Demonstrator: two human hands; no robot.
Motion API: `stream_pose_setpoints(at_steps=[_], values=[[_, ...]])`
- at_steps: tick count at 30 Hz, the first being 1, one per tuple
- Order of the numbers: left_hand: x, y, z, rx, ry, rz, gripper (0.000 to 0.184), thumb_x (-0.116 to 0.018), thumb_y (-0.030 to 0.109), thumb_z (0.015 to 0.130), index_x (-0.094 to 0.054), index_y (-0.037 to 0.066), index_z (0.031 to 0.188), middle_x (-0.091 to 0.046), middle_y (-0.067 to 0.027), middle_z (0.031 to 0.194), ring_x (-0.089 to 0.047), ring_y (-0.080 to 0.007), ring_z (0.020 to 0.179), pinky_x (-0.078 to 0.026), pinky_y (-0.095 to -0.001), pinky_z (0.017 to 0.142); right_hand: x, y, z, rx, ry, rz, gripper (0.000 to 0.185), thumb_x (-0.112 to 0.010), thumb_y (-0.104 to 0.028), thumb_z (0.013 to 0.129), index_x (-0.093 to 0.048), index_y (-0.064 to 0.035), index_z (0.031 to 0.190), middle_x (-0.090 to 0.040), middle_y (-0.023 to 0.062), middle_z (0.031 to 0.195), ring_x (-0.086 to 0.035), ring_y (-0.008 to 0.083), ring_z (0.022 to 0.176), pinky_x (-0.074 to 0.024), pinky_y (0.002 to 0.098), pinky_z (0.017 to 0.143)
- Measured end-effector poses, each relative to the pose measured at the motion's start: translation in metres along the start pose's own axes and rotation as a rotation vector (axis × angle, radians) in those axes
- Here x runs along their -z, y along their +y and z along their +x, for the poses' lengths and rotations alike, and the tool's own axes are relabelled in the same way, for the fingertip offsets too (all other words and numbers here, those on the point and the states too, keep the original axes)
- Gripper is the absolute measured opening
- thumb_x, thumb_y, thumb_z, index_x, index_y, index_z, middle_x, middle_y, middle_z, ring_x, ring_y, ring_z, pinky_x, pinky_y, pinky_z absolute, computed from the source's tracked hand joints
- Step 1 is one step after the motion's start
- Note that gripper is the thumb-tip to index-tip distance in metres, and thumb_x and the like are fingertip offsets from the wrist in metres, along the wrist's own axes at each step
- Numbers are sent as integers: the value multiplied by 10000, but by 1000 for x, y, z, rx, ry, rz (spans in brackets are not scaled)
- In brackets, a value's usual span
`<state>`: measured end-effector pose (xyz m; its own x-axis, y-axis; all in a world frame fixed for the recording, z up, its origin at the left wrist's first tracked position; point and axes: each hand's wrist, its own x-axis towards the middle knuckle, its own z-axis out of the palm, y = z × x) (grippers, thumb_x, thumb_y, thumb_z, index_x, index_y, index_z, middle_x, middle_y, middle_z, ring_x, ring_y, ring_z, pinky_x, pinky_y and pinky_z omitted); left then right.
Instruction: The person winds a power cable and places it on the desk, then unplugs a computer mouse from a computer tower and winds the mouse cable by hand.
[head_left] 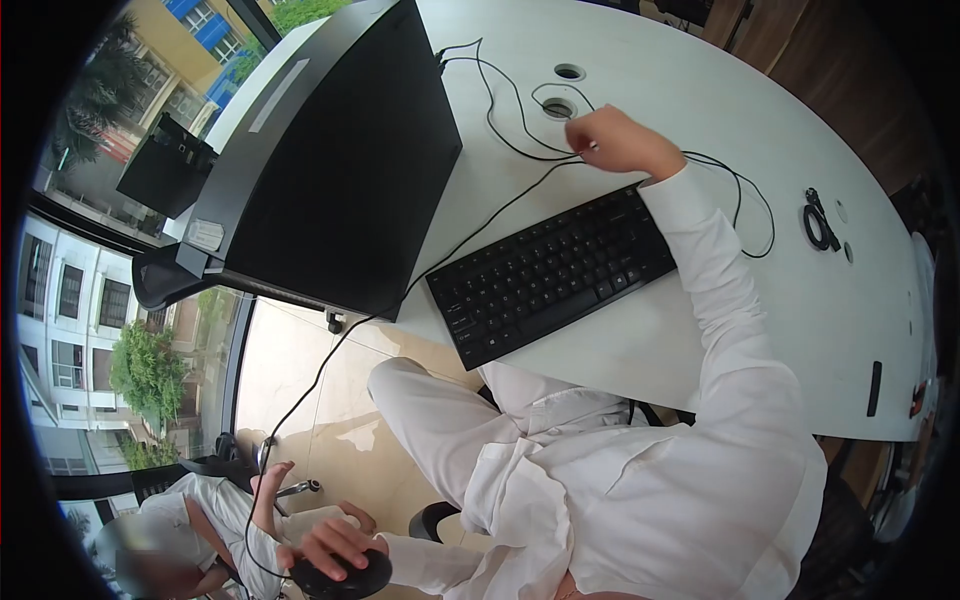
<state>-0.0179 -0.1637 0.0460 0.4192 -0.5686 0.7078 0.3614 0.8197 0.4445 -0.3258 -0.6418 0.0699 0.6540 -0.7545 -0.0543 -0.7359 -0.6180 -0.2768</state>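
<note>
My left hand (335,547), low in view, is wrapped around a black computer mouse (345,577). From the mouse a black cable (318,378) hangs in a loop, rises past the table edge and runs in front of the monitor. My right hand (612,138) is over the table beyond the keyboard, its fingers pinched on the black cables where several strands meet. Just below my right wrist lies a black keyboard (552,272), turned at an angle near the table's edge. The exact strand between my right fingertips is partly hidden.
A large black monitor (340,170) stands on the left of the white table (800,330). Two round cable holes (569,72) are near my right hand. A coiled black cable (818,222) lies at the right. Another person (205,530) sits at lower left, by the windows.
</note>
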Motion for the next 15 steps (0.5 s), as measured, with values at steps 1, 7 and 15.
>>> stream_pose_setpoints(at_steps=[1, 7, 15], values=[[-9, 8, -5, -97, 158, 7, 698, -828, 242, 704, -462, 7, 1251, -633, -39, 805, -596, -165, 568, -475, -283, 519, 13, 9, -6, 2, 66, 86, 79, -556, -15, 762, -561, -11, 841, -620, 66, 801, -575, 201, 790, -444, 307, 850], [-12, 33, 16, -299, 207, -531, 341, -631, 145, 854, -483, 10, 1129, -618, -3, 699, -588, -120, 529, -462, -255, 526, 65, 60, -41, 252, 944, 601, 69, -505, -63, 861, -566, -29, 861, -565, -3, 795, -490, 72, 748, -425, 238, 709], [-7, 97, -5, -619, 411, -387, 286, -511, 84, 887, -415, -2, 1143, -605, -16, 727, -602, -119, 584, -482, -271, 583, -28, 23, 14, -47, 588, 294, 412, -663, -277, 888, -595, 1, 1185, -659, 135, 1077, -632, 236, 994, -500, 348, 856]])
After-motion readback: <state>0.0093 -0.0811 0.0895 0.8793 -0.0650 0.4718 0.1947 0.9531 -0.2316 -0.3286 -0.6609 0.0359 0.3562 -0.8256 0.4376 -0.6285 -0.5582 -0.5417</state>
